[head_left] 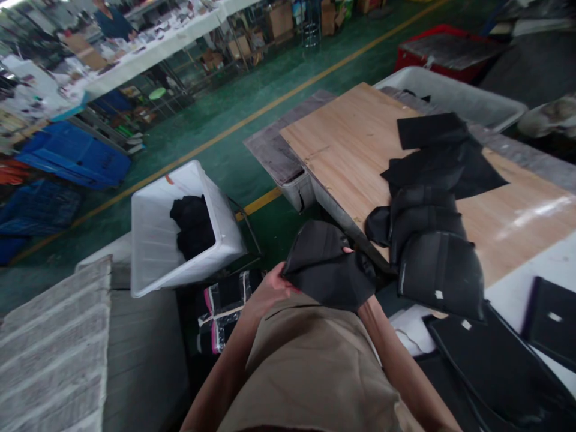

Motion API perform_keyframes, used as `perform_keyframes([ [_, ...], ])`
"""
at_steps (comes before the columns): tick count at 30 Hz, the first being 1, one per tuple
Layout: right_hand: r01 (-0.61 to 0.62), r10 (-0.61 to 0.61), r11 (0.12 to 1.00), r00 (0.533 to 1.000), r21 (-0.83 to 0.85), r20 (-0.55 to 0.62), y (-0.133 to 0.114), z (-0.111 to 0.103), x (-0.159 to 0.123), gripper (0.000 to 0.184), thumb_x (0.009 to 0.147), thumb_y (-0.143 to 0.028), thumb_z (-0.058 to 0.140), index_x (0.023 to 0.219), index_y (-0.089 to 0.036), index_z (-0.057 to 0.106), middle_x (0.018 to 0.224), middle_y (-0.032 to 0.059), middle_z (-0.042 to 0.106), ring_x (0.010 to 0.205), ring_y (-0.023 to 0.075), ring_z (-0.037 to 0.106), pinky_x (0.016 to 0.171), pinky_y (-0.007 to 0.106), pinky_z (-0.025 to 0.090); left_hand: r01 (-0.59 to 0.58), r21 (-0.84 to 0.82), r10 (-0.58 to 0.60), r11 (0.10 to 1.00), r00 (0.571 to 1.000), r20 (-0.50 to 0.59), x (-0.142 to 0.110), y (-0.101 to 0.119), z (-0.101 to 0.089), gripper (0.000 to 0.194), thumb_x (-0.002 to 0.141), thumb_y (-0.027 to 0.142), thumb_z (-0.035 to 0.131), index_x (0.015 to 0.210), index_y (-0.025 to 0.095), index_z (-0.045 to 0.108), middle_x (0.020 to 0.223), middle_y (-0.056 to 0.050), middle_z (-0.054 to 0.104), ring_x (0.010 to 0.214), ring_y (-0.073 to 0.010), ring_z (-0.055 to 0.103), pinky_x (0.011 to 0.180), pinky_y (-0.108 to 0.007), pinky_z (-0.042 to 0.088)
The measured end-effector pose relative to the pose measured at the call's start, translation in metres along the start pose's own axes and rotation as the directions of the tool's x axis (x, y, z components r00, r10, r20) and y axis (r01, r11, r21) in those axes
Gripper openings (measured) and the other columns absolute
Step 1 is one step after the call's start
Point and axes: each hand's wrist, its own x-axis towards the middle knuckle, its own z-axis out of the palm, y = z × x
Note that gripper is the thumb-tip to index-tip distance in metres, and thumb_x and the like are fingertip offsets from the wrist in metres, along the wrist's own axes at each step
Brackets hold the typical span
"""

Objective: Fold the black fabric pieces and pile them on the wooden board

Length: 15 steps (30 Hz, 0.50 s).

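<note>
In front of my body I hold a black fabric piece (330, 273) with a curved, domed upper part and a loose lower flap. My left hand (275, 284) grips its left edge, fingers bent around the cloth. My right hand (347, 249) is at the right side, mostly covered by the fabric; only a bit of finger and the wrist show. Just to the right, several black dome-shaped panels (441, 273) with raised edges overlap in a row on the wooden board (342, 141). Flat black fabric pieces (432, 129) lie beyond them.
A white plastic bin (153, 240) with black cloth (193, 225) inside stands at left. Wrapped bundles (225, 312) lie below it. Larger black panels (504, 366) are at lower right. A grey bin (454, 90) sits behind the board; a person (112, 21) is at a far table.
</note>
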Motion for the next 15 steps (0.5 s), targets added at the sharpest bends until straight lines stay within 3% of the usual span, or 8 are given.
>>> perform_keyframes([
  [2, 0.020, -0.020, 1.000, 0.999, 0.004, -0.029, 0.003, 0.003, -0.002, 0.046, 0.083, -0.056, 0.046, 0.113, -0.026, 0.063, 0.101, 0.0113, 0.072, 0.093, 0.0293, 0.069, 0.084, 0.041, 0.056, -0.077, 0.001, 0.077, 0.997, 0.996, -0.034, 0.002, -0.006, 0.007, 0.074, 0.051, 0.028, 0.086, 0.120, 0.017, 0.064, 0.103, -0.013, 0.074, 0.098, -0.0305, 0.069, 0.086, -0.038, 0.054],
  [6, -0.062, 0.067, 0.987, 0.997, 0.147, -0.031, 0.013, 0.009, -0.007, 0.038, 0.079, -0.051, 0.051, 0.107, -0.028, 0.064, 0.099, 0.0103, 0.072, 0.091, 0.0287, 0.070, 0.085, 0.042, 0.056, -0.206, 0.027, 0.208, 0.978, 0.974, -0.085, 0.008, -0.011, 0.015, 0.044, 0.065, 0.033, 0.080, 0.103, 0.014, 0.070, 0.108, -0.011, 0.073, 0.111, -0.0289, 0.064, 0.098, -0.037, 0.048],
  [11, -0.104, 0.115, 0.975, 0.992, 0.194, -0.044, 0.028, 0.007, -0.008, 0.041, 0.077, -0.052, 0.051, 0.106, -0.026, 0.063, 0.109, 0.0125, 0.072, 0.104, 0.0304, 0.067, 0.092, 0.041, 0.054, -0.105, 0.093, 0.105, 0.990, 0.994, 0.001, 0.005, -0.007, 0.015, 0.042, 0.067, 0.036, 0.080, 0.101, 0.014, 0.071, 0.105, -0.012, 0.074, 0.105, -0.0293, 0.067, 0.093, -0.037, 0.050],
  [15, -0.170, 0.188, 0.951, 0.981, 0.259, -0.050, 0.040, 0.003, -0.009, 0.040, 0.075, -0.050, 0.058, 0.106, -0.027, 0.065, 0.108, 0.0112, 0.073, 0.104, 0.0300, 0.068, 0.092, 0.041, 0.055, -0.091, 0.086, 0.094, 0.992, 0.995, -0.024, 0.003, -0.006, 0.012, 0.041, 0.067, 0.034, 0.078, 0.104, 0.017, 0.071, 0.104, -0.011, 0.074, 0.104, -0.0289, 0.067, 0.093, -0.038, 0.050],
])
